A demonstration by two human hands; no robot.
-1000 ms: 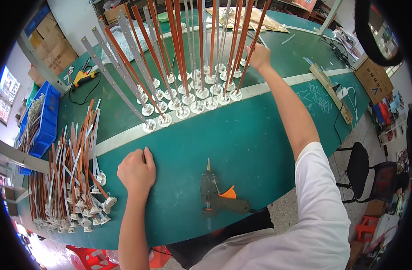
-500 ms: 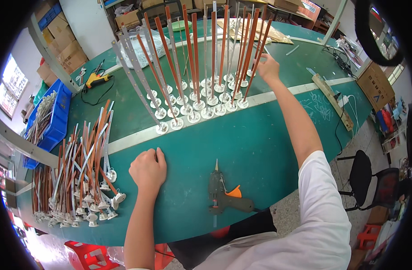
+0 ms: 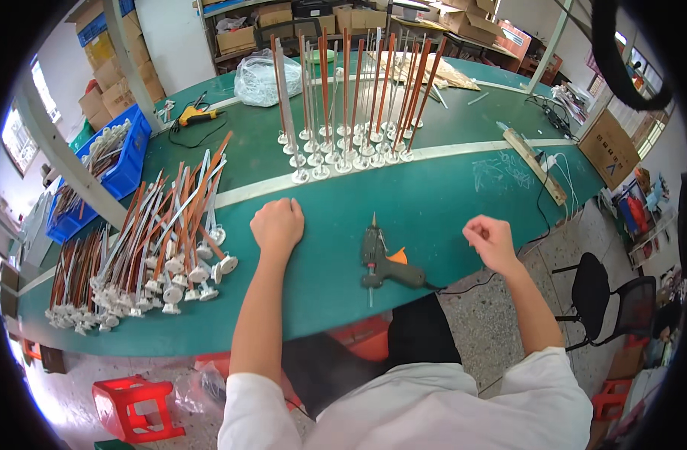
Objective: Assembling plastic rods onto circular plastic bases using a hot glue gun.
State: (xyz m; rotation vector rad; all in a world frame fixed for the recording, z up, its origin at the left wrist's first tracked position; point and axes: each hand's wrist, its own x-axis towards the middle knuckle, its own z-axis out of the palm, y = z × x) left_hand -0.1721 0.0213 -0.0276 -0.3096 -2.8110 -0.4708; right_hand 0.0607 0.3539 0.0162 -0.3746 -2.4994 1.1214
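Note:
My left hand rests on the green table as a loose fist, with nothing seen in it. My right hand hovers over the table's near right edge, its fingers curled together and no thing showing in them. Between the hands lies a dark glue gun with an orange trigger, its nozzle facing away from me and a clear glue stick at its rear. Beyond it, several thin brown and silver strips stand upright on round white bases. A heap of similar strips with white bases lies left of my left hand.
A blue crate of white-based pieces stands at the left beside a metal post. Farther back are a yellow glue gun and a clear plastic bag. A power strip on a wooden board lies at the right, near a black chair.
My right hand has come back from the far right strips to the near right edge of the table. The view has shifted; my left hand remains a fist on the table.

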